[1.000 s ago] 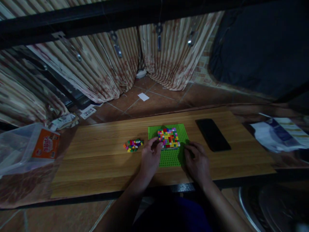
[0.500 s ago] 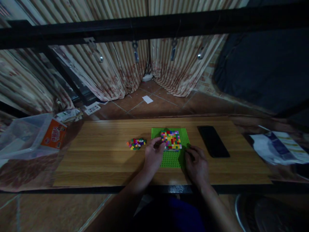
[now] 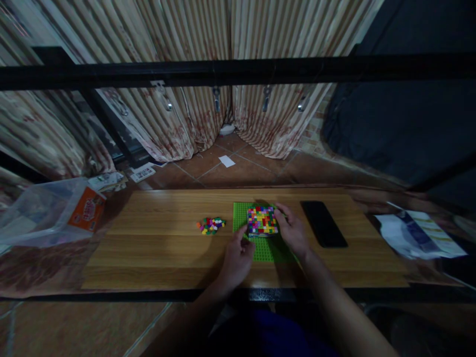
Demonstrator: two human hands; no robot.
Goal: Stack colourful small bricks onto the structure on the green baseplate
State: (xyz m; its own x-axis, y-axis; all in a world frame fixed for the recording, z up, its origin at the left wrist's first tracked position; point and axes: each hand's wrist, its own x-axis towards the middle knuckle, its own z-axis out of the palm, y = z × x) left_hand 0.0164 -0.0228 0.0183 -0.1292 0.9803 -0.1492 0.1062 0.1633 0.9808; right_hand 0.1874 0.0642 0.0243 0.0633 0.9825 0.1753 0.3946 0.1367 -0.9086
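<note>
A green studded baseplate (image 3: 265,249) lies on the wooden board (image 3: 167,248). A square patch of small multicoloured bricks (image 3: 262,220) covers its far half. My right hand (image 3: 293,230) rests on the plate's right side, fingers curled against the right edge of the brick patch. My left hand (image 3: 238,255) sits at the plate's near left corner, fingers bent, fingertips near the patch's near left corner. Whether either hand pinches a brick I cannot tell. A small loose pile of coloured bricks (image 3: 210,225) lies left of the plate.
A black phone (image 3: 323,223) lies flat to the right of the plate. Papers (image 3: 416,228) sit at the far right, and a clear plastic box (image 3: 44,213) with an orange label at the left. A black bar (image 3: 238,72) crosses overhead; striped curtains hang behind.
My right hand has moved from the plate's near right corner up to the right edge of the brick patch. My left hand has drawn back slightly. The camera has tilted up.
</note>
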